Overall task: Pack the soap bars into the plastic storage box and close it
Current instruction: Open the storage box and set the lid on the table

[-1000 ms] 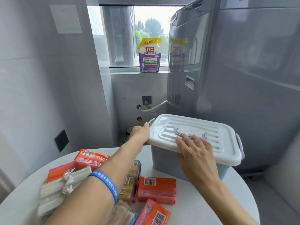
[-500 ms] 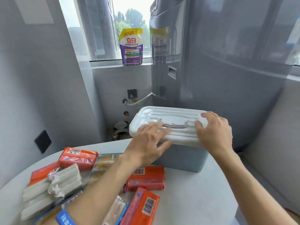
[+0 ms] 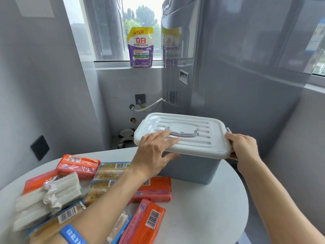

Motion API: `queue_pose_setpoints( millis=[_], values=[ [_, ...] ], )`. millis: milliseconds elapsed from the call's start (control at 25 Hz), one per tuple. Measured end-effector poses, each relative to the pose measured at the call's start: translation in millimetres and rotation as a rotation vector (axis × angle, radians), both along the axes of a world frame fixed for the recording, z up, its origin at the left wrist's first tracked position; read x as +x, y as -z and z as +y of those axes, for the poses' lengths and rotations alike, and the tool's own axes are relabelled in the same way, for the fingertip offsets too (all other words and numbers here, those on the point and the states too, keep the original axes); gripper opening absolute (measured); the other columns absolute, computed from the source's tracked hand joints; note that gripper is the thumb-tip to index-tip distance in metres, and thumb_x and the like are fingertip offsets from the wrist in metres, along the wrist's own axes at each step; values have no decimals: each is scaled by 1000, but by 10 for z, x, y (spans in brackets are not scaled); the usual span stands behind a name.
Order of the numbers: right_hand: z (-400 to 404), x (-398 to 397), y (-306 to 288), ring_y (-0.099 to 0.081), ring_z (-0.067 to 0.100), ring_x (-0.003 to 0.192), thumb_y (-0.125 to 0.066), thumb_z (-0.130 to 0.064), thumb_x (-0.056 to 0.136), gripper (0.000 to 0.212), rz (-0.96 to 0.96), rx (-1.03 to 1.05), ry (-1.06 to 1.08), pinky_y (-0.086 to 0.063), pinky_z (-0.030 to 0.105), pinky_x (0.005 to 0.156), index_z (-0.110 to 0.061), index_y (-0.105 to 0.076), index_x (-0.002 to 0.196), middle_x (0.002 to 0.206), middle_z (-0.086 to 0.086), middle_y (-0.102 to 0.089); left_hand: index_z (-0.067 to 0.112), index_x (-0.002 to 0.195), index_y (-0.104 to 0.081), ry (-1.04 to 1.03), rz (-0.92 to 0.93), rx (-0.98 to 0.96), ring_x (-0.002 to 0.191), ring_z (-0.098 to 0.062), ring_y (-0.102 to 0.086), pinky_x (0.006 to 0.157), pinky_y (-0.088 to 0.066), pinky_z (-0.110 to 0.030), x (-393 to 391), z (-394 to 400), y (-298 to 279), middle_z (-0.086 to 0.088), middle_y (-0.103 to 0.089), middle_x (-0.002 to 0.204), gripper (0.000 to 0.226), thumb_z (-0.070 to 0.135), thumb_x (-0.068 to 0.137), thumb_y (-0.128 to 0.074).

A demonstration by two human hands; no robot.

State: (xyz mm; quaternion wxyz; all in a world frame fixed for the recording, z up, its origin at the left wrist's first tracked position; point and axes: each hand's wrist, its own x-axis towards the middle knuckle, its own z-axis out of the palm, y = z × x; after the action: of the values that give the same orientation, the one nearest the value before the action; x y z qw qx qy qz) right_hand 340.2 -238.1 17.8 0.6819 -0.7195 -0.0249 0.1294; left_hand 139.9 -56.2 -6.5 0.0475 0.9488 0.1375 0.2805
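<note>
**Both hands on the lidded box**

The grey-blue plastic storage box (image 3: 191, 169) stands on the round white table (image 3: 202, 208), its ribbed white lid (image 3: 186, 132) on. The left hand (image 3: 154, 152) lies spread flat over the lid's near edge; the right hand (image 3: 243, 147) curls around the lid's right end. Orange-wrapped soap bars (image 3: 153, 190) lie just left of the box, unpacked.
</note>
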Motion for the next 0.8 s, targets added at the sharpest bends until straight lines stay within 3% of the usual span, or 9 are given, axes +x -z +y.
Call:
queue_pose_setpoints(
  millis=[80,120,200,280,400,520,600,680,800],
  values=[
    [-43,-16,49,-64,24,56,-61,-5,86,9,185,106,-1,-59,34,50,0,-67,81,70,11,-65,35,130,-59,-23,-26,4,134,-21,-44,106,-23,-35,-19,3,13,-1,-52,145,49,57,87,-53],
    [-60,-68,84,-65,28,57,-56,0,85,12,233,93,-11,-59,36,53,-4,-65,79,68,12,-66,35,130,-59,-32,-31,6,134,-21,-44,105,-23,-34,-32,-1,19,0,-52,145,49,58,87,-53],
    [-45,-126,133,-54,32,52,-46,0,79,25,110,23,-14,-52,40,56,-16,-55,62,58,5,-57,35,130,-59,-31,-15,-6,135,-21,-42,106,-23,-36,-47,-17,18,0,-51,146,49,58,88,-53],
    [-10,-186,62,-41,25,54,-47,-13,79,22,-33,20,-4,-42,38,57,-16,-49,57,56,-3,-47,35,129,-58,-23,6,-30,135,-21,-41,107,-24,-39,-54,-24,-15,2,-50,147,47,57,88,-55],
    [23,-219,-50,-40,24,63,-56,-31,76,35,-120,24,-39,-44,37,60,3,-51,74,67,5,-46,36,120,-58,-4,22,-120,129,-19,-43,101,-28,-42,-35,9,-118,8,-51,143,40,55,85,-60],
    [27,-237,-34,-41,25,66,-64,-22,73,41,-121,-30,-114,-41,37,64,13,-51,88,74,9,-45,35,117,-58,15,21,-148,129,-20,-42,103,-28,-43,-45,10,-131,8,-50,142,37,51,84,-64],
    [13,-237,-56,-51,23,73,-72,-21,75,39,-46,-20,-185,-43,35,70,6,-57,99,88,7,-53,34,118,-59,-1,0,-135,132,-19,-40,106,-24,-42,-44,-17,-92,6,-49,144,38,50,85,-64],
    [5,-282,-131,-60,19,85,-75,-22,76,41,-41,3,-258,-48,31,74,-18,-63,115,109,0,-58,34,119,-59,-20,-25,-160,133,-19,-37,107,-20,-41,-17,-27,-99,6,-49,144,39,51,84,-64],
    [53,-350,-182,-61,20,109,-77,-28,72,62,-99,45,-267,-53,46,92,-30,-57,130,127,-3,-58,36,116,-58,-26,-49,-205,132,-18,-37,105,-19,-40,41,6,-194,9,-52,140,38,54,84,-62]
  ],
)
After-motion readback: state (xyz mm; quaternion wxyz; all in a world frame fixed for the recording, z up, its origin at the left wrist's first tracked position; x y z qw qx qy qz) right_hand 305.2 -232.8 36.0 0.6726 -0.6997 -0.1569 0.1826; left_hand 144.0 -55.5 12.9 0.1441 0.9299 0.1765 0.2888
